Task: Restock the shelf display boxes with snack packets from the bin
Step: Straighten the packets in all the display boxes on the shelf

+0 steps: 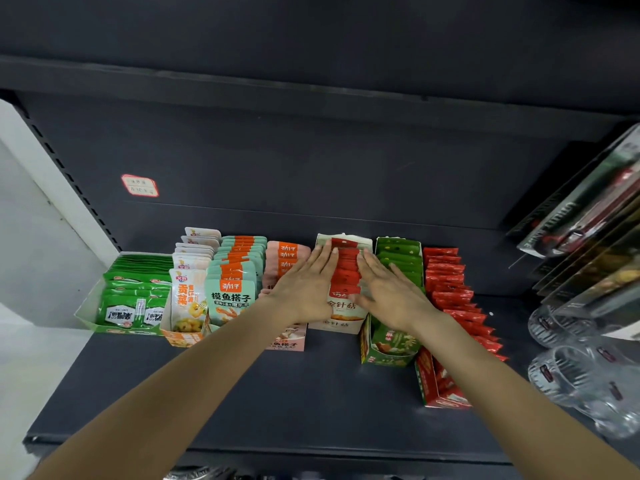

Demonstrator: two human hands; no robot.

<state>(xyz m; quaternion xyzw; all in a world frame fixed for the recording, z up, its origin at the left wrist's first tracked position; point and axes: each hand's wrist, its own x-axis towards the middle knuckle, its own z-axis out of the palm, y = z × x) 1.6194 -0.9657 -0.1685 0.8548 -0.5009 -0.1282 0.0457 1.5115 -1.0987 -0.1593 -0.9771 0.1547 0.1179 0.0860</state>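
Observation:
A white display box of red-topped snack packets stands mid-shelf. My left hand lies flat with straight fingers against the left side of that row of packets. On the row's right side my right hand presses with straight fingers. Both hands flank the packets and neither curls round one. Left of it sits a pink box, partly hidden by my left arm. A green box stands to the right. The bin is not in view.
Further boxes line the dark shelf: green packets far left, white-yellow packets, teal-orange packets, and a red box at the right. Clear plastic cups and hanging packs crowd the right edge. An upper shelf overhangs.

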